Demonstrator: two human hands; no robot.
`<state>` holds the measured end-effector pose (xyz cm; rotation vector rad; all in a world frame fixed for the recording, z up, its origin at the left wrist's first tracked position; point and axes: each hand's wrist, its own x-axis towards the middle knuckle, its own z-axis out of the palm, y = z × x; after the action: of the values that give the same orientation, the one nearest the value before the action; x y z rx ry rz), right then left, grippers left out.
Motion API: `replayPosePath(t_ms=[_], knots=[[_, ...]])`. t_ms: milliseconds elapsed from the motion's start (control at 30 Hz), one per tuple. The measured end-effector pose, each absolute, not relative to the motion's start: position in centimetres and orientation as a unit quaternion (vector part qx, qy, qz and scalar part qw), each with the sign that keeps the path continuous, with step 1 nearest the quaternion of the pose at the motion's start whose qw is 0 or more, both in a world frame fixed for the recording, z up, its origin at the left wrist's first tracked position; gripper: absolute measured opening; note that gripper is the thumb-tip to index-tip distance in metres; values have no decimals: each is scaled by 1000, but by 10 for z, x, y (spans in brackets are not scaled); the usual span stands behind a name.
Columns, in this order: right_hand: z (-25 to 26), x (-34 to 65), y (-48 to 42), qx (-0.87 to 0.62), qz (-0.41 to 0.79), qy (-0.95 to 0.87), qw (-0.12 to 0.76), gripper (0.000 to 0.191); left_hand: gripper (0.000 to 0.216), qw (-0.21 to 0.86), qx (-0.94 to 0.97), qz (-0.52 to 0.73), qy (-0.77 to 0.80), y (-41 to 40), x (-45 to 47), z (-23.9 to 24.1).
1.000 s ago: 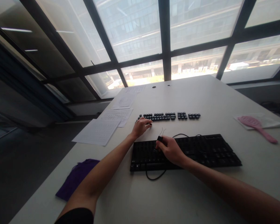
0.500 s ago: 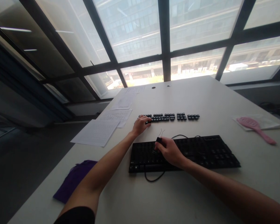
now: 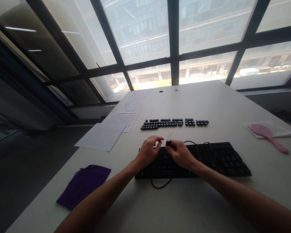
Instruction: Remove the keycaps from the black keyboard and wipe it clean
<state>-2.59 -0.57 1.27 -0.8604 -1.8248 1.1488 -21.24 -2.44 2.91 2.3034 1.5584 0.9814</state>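
Observation:
A black keyboard [image 3: 218, 158] lies on the white table [image 3: 199, 100] in front of me. Both hands hover over its left half. My right hand [image 3: 181, 153] pinches a small black keycap puller [image 3: 169, 141] whose two wire loops stick upward. My left hand [image 3: 149, 151] is beside it, fingers curled, fingertips close to the puller; whether it holds anything I cannot make out. Rows of removed black keycaps [image 3: 173, 123] lie on the table beyond the keyboard. The keyboard's cable [image 3: 160, 185] loops out at its front edge.
Printed paper sheets [image 3: 103, 136] lie at the left, more [image 3: 131, 105] farther back. A purple cloth pouch [image 3: 83, 184] sits near the left table edge. A pink hairbrush [image 3: 266, 134] rests on a white sheet at the right. Large windows stand behind the table.
My left hand has left the row of loose keycaps and come back to the keyboard, beside the right hand. The right hand with the puller has stayed nearly in place.

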Motion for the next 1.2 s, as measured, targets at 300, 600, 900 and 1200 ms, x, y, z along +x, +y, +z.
replayPosePath(t_ms=[300,600,900,1200], knots=[[17,-22,-11,-304,405,-807,303,19,14,160,774,315,526,-60,-205,3],[1,-17,-33,-273,253,-870,323,16,14,163,819,279,474,-68,-203,13],[-2,-16,-24,-333,421,-758,370,16,11,176,810,275,488,-62,-205,6],[-1,-17,-27,-369,393,-737,407,20,15,179,785,341,484,-65,-206,4]])
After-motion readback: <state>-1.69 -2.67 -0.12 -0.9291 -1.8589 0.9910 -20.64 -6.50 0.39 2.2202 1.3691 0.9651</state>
